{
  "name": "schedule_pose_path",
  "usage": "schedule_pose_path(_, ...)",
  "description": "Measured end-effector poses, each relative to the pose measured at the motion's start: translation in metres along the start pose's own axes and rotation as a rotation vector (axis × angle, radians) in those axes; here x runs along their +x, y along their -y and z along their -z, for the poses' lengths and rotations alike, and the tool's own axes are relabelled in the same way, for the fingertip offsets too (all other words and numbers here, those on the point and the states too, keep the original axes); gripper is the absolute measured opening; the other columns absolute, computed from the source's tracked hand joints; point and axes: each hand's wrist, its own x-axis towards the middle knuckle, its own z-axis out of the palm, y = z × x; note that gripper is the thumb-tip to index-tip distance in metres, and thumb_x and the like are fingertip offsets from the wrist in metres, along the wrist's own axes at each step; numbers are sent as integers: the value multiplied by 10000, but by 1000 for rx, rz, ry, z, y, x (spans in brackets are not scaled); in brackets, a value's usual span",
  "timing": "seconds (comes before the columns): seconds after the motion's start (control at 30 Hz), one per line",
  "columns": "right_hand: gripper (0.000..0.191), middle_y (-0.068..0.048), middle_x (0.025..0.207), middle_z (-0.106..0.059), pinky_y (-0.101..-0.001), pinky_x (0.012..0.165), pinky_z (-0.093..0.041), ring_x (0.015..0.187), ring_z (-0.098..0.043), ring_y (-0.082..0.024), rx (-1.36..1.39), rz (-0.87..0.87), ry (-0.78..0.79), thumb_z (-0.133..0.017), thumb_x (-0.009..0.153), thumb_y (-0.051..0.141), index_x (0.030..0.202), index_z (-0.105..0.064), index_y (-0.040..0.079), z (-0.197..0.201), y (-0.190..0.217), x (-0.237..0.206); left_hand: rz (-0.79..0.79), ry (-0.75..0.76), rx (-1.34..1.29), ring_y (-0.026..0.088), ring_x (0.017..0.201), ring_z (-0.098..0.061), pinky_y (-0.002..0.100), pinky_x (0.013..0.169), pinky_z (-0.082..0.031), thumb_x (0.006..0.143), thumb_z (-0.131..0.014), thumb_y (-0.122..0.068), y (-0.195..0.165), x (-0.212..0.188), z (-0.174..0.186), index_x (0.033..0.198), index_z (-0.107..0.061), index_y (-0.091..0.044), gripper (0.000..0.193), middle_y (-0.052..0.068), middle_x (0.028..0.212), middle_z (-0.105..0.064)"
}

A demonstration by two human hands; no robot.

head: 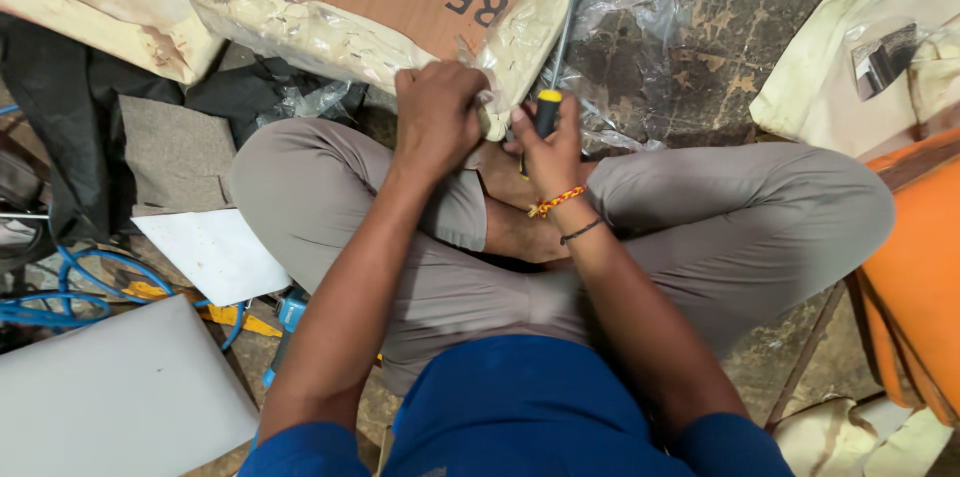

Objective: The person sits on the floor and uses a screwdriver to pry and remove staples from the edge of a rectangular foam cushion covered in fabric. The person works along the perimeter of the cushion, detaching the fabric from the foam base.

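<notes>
I sit cross-legged on the floor in grey trousers. My left hand is clenched on the near corner of a foam-edged cushion panel with a brown cardboard face, lying in front of my knees. My right hand grips a screwdriver with a black and yellow handle. Its long metal shaft runs up and away along the panel's right edge. Both hands are close together at that corner.
Crumpled clear plastic lies on the worn floor beyond my right hand. A cream foam piece and an orange seat stand at right. At left are white boards, blue hose, black cloth.
</notes>
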Motion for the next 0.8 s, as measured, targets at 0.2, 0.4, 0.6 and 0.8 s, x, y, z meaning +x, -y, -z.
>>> schedule_pose_path(0.2, 368, -84, 1154, -664, -304, 644, -638, 945, -708, -148, 120, -39, 40, -723, 974, 42, 1206, -443, 102, -1, -1, -2, 20, 54, -66, 307, 1034, -625, 476, 871, -409, 858, -707, -88, -2, 1, 6, 994, -708, -100, 136, 79, 988, -664)
schedule_pose_path(0.4, 382, -88, 1171, -655, -316, 659, -646, 970, -715, -167, 180, -68, 56, -713, 963, -7, 1206, -438, 101, -6, 9, 0, -131, 69, 51, 302, 1007, -587, 495, 792, -404, 776, -811, -195, -14, 1, 16, 915, -773, -157, 149, 51, 970, -638)
schedule_pose_path(0.6, 407, -101, 1215, -677, -311, 650, -649, 1026, -730, -159, 147, -12, 61, -692, 961, -9, 1239, -411, 90, -13, 16, -4, 22, 96, -120, 337, 916, -636, 494, 776, -494, 841, -743, -94, -7, 6, 4, 897, -713, -74, 66, 93, 958, -634)
schedule_pose_path(0.8, 437, -83, 1122, -618, -307, 615, -631, 873, -700, -161, 101, -32, -1, -725, 951, -14, 1249, -422, 90, -15, 14, -2, 68, -77, -143, 427, 946, -605, 514, 808, -510, 817, -634, 60, -3, 7, 2, 958, -633, 6, 151, 192, 992, -573)
